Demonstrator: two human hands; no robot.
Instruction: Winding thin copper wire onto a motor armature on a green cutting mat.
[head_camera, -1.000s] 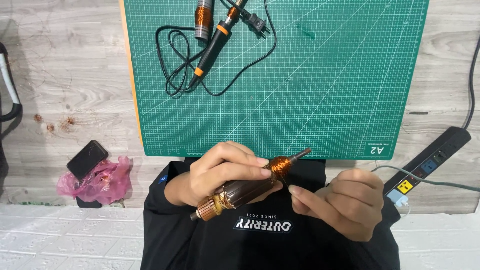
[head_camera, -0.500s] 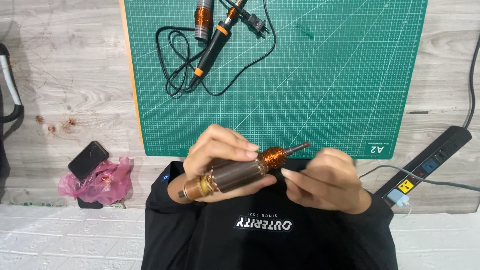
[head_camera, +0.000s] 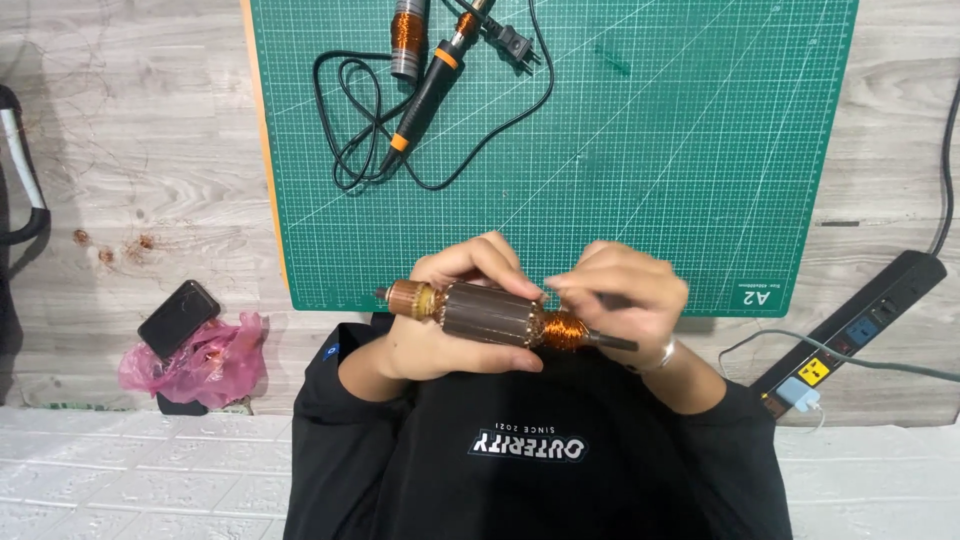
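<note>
Levelling out since a moment ago, the rotor is now lying crosswise between both hands. Left hand is wrapping closed around its core, steadying it, while right hand is pinching at the copper winding, fingertips nearly together, beside the shaft.

The left hand covers the underside of the motor armature, and the right hand hides the far end of its copper winding; the copper wire spool and the soldering iron are cut off by the top edge; the power strip cable runs off the right edge; the phone partly covers the pink bag.
</note>
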